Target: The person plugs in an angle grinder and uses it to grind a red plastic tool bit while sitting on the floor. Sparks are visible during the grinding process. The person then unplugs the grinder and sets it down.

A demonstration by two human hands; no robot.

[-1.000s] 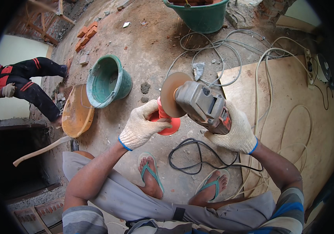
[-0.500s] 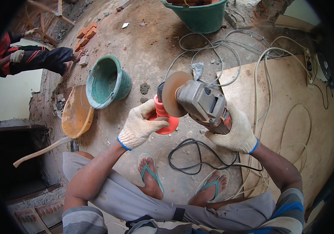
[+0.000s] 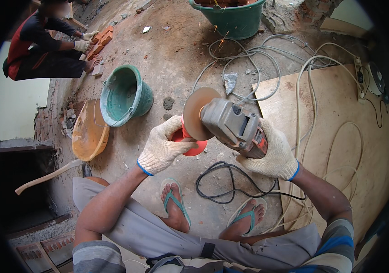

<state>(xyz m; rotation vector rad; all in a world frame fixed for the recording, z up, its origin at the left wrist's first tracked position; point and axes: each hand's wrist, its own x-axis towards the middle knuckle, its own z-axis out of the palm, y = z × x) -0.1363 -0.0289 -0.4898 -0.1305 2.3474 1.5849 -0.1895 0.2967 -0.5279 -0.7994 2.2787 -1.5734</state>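
Mid-frame, left hand (image 3: 161, 144) grips red handle (image 3: 196, 150), right hand (image 3: 277, 152) grips grinder (image 3: 230, 123); sparks (image 3: 221, 42) top centre suggest grinding unfinished, progress hidden.

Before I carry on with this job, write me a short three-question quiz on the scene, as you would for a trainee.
1. Which hand holds the angle grinder?
2. True or false: the left hand holds a red grip with a round flange.
3. The edging on the glove cuffs is: a) yellow; b) blue; c) black.

Key: 1. The right hand. 2. True. 3. b.
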